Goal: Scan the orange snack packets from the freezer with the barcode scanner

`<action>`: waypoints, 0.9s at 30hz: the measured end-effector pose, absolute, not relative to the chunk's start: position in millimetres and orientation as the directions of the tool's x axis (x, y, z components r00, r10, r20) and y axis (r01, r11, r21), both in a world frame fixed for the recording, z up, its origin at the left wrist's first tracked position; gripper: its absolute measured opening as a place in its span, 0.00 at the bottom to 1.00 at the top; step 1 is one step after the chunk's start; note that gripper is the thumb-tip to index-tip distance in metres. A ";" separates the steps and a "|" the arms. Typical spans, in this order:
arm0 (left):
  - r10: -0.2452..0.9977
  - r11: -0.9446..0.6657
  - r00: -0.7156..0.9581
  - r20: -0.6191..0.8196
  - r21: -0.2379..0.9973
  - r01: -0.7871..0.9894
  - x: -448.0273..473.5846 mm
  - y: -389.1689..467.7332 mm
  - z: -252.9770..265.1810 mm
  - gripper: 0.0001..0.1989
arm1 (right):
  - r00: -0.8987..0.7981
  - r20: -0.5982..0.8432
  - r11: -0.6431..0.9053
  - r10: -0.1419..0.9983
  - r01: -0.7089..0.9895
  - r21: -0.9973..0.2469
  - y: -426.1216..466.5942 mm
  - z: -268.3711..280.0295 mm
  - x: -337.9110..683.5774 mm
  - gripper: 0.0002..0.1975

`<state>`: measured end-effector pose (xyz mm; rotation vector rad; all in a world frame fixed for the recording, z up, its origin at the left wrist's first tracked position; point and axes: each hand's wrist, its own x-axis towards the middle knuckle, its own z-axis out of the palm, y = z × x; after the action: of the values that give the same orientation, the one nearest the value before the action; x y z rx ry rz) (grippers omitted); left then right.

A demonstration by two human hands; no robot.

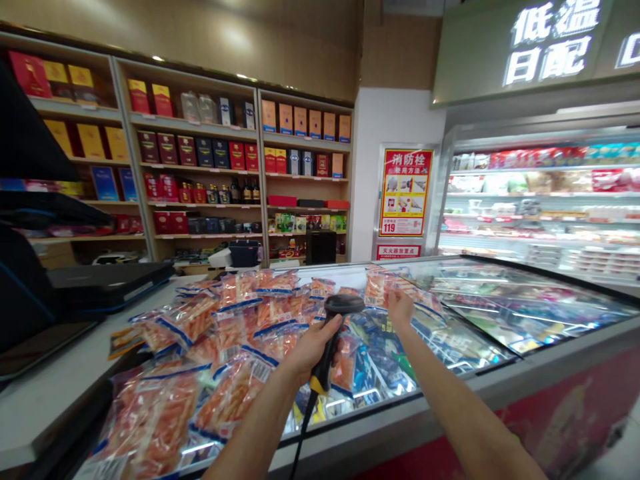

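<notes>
My left hand (305,350) is wrapped round the handle of a black and yellow barcode scanner (327,357), its head pointing away from me and its cable hanging down. Farther off and to the right, my right hand (401,309) is closed on a clear bag of orange-pink food (379,288) at the far side of the freezer top; the fingertips are partly hidden. Many similar blue-edged bags (235,390) lie heaped on the freezer's glass lid (395,393), left of and beyond the scanner. Some show white barcode labels.
A chest freezer (480,393) with glass lids runs off to the right. On the left stands a counter (30,407) with black checkout equipment (105,283). Behind are shelves of boxed goods (200,153), a red fire-hydrant notice (404,193) and a lit refrigerated display (540,200).
</notes>
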<state>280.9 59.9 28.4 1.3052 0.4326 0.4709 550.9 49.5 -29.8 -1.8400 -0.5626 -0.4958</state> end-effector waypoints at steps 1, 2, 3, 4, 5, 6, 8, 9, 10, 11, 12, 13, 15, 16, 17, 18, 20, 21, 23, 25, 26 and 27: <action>0.559 0.195 0.828 -0.037 0.977 -0.088 280.3 60.7 28.8 0.18 | 0.800 0.584 -0.289 0.139 0.597 -0.748 48.7 -30.8 553.2 0.20; 0.563 0.193 0.826 -0.030 0.977 -0.096 279.4 61.9 29.1 0.18 | 0.803 0.580 -0.294 0.137 0.592 -0.750 46.8 -31.5 556.1 0.20; 0.571 0.189 0.821 -0.022 0.976 -0.106 278.4 63.4 29.3 0.17 | 0.810 0.570 -0.310 0.136 0.581 -0.752 43.7 -31.6 559.7 0.20; 0.581 0.184 0.814 -0.013 0.976 -0.116 277.1 65.3 29.5 0.17 | 0.822 0.553 -0.336 0.137 0.564 -0.755 39.2 -31.4 563.9 0.20; 0.595 0.178 0.803 -0.008 0.976 -0.122 275.6 67.4 29.6 0.17 | 0.835 0.532 -0.371 0.138 0.542 -0.754 33.3 -30.8 568.9 0.20; 0.613 0.172 0.790 -0.007 0.977 -0.125 273.9 69.6 29.7 0.17 | 0.849 0.510 -0.414 0.139 0.518 -0.749 26.0 -30.0 574.6 0.19; 0.648 0.166 0.761 -0.017 0.979 -0.120 270.3 74.0 30.0 0.17 | 0.874 0.468 -0.512 0.130 0.463 -0.723 8.0 -28.3 587.6 0.19; 0.664 0.167 0.748 -0.024 0.979 -0.117 268.5 75.9 30.1 0.17 | 0.888 0.445 -0.567 0.119 0.428 -0.704 -2.1 -27.7 594.7 0.19; 0.676 0.169 0.736 -0.029 0.979 -0.117 266.9 77.5 30.3 0.18 | 0.902 0.420 -0.620 0.105 0.389 -0.682 -12.3 -27.4 601.7 0.18; 0.685 0.171 0.728 -0.032 0.978 -0.119 265.4 78.7 30.4 0.18 | 0.915 0.393 -0.665 0.090 0.349 -0.660 -22.3 -27.4 608.6 0.18; 0.689 0.173 0.724 -0.032 0.977 -0.122 264.2 79.6 30.4 0.18 | 0.927 0.367 -0.699 0.078 0.313 -0.643 -31.6 -27.8 615.0 0.18; 0.690 0.174 0.723 -0.030 0.977 -0.126 263.2 80.1 30.3 0.18 | 0.936 0.343 -0.722 0.072 0.287 -0.630 -40.0 -28.6 620.8 0.18; 0.688 0.177 0.725 -0.026 0.975 -0.133 261.7 80.4 29.5 0.17 | 0.946 0.313 -0.742 0.079 0.266 -0.615 -52.7 -31.5 629.8 0.18; 0.687 0.178 0.727 -0.024 0.975 -0.136 261.3 80.2 28.9 0.17 | 0.950 0.299 -0.748 0.085 0.259 -0.611 -56.9 -33.6 633.0 0.17; 0.687 0.179 0.726 -0.024 0.974 -0.137 260.9 80.0 28.0 0.17 | 0.956 0.280 -0.756 0.089 0.248 -0.606 -59.6 -36.0 635.2 0.17; 0.689 0.179 0.724 -0.025 0.974 -0.137 260.5 79.8 27.0 0.18 | 0.962 0.257 -0.765 0.089 0.231 -0.602 -61.0 -38.7 636.7 0.17; 0.695 0.177 0.719 -0.027 0.975 -0.134 259.9 79.3 24.9 0.18 | 0.975 0.209 -0.778 0.072 0.186 -0.601 -60.7 -43.8 637.7 0.17; 0.697 0.178 0.716 -0.031 0.975 -0.131 259.6 79.1 24.0 0.18 | 0.980 0.190 -0.781 0.055 0.161 -0.604 -59.7 -45.9 637.6 0.17; 0.704 0.178 0.709 -0.040 0.976 -0.122 258.8 78.8 22.8 0.18 | 0.983 0.181 -0.777 0.027 0.135 -0.615 -58.6 -48.8 637.2 0.18; 0.706 0.175 0.708 -0.041 0.977 -0.118 258.2 78.6 22.3 0.18 | 0.978 0.208 -0.763 0.015 0.145 -0.630 -61.4 -49.8 638.8 0.20; 0.704 0.173 0.709 -0.038 0.978 -0.120 258.0 78.5 22.4 0.18 | 0.974 0.228 -0.752 0.007 0.156 -0.641 -65.0 -49.8 641.1 0.20; 0.701 0.172 0.712 -0.033 0.977 -0.124 258.0 78.3 22.6 0.18 | 0.969 0.246 -0.741 -0.011 0.158 -0.653 -70.1 -49.5 644.6 0.20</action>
<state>258.0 78.3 22.6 1.2738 0.5526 0.6294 644.6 -70.1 -49.5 -2.3888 -0.1025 -0.3032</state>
